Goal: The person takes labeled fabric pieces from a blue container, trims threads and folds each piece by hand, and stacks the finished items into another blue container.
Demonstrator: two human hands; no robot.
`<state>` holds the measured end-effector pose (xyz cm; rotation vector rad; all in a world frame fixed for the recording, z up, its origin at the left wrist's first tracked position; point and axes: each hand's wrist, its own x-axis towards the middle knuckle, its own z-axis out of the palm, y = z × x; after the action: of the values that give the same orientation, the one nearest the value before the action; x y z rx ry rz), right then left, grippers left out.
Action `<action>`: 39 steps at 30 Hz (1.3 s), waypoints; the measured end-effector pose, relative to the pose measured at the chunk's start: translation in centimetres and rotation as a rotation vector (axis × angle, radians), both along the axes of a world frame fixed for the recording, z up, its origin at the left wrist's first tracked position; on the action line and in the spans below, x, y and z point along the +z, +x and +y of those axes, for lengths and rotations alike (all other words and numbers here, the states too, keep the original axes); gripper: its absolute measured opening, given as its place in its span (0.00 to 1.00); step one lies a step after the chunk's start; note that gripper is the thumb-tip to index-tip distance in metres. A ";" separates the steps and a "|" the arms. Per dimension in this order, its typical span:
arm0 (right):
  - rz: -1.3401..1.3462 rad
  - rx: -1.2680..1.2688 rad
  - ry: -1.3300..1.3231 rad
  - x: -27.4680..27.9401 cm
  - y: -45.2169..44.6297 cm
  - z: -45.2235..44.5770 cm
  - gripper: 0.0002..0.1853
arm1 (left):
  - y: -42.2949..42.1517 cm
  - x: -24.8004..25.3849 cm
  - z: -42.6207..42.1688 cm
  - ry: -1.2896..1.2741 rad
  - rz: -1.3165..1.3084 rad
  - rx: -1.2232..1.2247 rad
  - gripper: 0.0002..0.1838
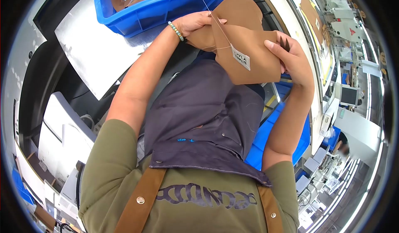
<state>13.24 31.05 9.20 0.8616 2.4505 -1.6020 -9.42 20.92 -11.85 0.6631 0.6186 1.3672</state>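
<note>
Brown, smooth, leather-like cut pieces [253, 44] are held up between my two hands over my lap. A small white printed label [241, 58] hangs on them, with a pale thread running up from it. My left hand [194, 23], with a beaded bracelet at the wrist, is closed on their upper left edge; some fingers are hidden behind the material. My right hand [291, 56] pinches the right edge with the thumb in front. Two dark pointed tips [285, 44] stick out by its fingers; what they belong to is hidden.
A blue bin [141, 19] with more labelled brown pieces stands ahead on the left, beside a white panel [89, 41]. Another blue container [266, 137] is low on the right. A pale table edge [309, 66] runs along my right side, with machines and a person beyond.
</note>
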 end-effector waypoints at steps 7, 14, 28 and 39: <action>0.057 -0.076 1.106 -2.0 -0.8 0.2 0.09 | -0.2 -0.4 0.9 0.144 -0.035 -0.069 0.23; 0.199 0.175 0.906 -3.9 -0.8 1.0 0.10 | 0.0 -0.9 2.9 -0.072 -0.209 -0.174 0.20; 0.236 -0.206 0.860 -5.2 -2.1 1.5 0.11 | -0.1 7.8 2.4 -0.178 0.216 -0.067 0.24; 0.321 -0.149 0.929 -8.7 -1.2 2.1 0.14 | 2.9 0.6 -2.6 -0.298 0.294 -0.001 0.15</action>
<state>12.08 33.19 0.50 0.9184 3.4784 -0.5635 -6.57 18.31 -11.21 0.6249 1.0354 1.1533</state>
